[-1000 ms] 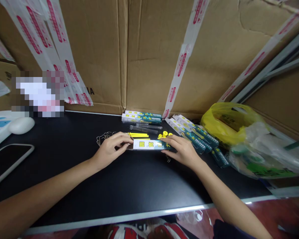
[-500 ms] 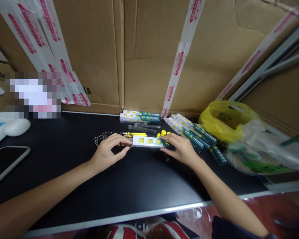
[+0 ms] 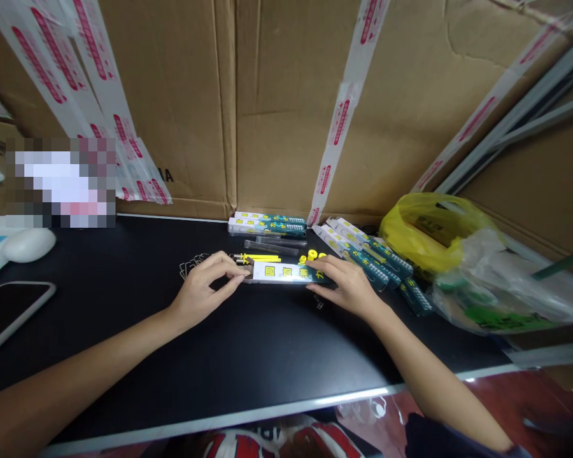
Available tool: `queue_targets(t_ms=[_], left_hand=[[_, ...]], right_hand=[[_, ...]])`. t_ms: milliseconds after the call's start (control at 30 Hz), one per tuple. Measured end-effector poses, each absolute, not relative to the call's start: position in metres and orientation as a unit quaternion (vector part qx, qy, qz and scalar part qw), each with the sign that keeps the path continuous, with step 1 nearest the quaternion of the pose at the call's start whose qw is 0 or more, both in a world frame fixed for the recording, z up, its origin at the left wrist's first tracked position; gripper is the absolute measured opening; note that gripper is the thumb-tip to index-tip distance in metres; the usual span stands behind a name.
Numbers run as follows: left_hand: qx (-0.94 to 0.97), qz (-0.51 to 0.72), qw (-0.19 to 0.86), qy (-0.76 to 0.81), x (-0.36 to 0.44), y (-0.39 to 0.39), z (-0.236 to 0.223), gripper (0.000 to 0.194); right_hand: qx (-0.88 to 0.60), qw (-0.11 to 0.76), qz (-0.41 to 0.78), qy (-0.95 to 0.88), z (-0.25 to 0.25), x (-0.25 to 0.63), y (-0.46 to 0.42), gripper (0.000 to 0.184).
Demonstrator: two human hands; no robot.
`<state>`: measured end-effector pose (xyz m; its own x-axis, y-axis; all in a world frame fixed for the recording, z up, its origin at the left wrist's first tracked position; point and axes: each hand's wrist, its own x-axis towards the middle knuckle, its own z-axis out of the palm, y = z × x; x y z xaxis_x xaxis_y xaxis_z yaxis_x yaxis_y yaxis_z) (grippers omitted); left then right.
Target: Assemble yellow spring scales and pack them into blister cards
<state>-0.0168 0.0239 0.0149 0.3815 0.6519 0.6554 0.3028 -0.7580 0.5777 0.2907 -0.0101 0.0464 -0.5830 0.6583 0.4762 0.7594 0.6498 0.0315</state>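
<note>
Your left hand [image 3: 201,294] and right hand [image 3: 346,285] each pinch an end of the white-and-green card pack [image 3: 286,273], which has barely shifted over the last second and lies flat on the black table [image 3: 248,356], just before the yellow pegs [image 3: 309,256], so it reads as fine alignment.

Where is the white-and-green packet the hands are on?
The packet lies mid-table on the black table, gripped endwise by the left hand and right hand, just before the yellow sticks.
</note>
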Motion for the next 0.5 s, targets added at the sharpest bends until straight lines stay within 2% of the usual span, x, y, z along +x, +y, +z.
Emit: queue_targets(t_ms=[267, 500], left_hand=[[0.827, 0.468, 0.209, 0.231, -0.0161, 0.0259, 0.0120, 0.007], [0.842, 0.437, 0.204, 0.242, -0.0171, 0.0260, 0.0114, 0.011]], right_hand=[[-0.394, 0.231, -0.096, -0.884, 0.0462, 0.2921, -0.0098, 0.037], [-0.387, 0.238, -0.069, -0.888, 0.0441, 0.2914, -0.0103, 0.040]])
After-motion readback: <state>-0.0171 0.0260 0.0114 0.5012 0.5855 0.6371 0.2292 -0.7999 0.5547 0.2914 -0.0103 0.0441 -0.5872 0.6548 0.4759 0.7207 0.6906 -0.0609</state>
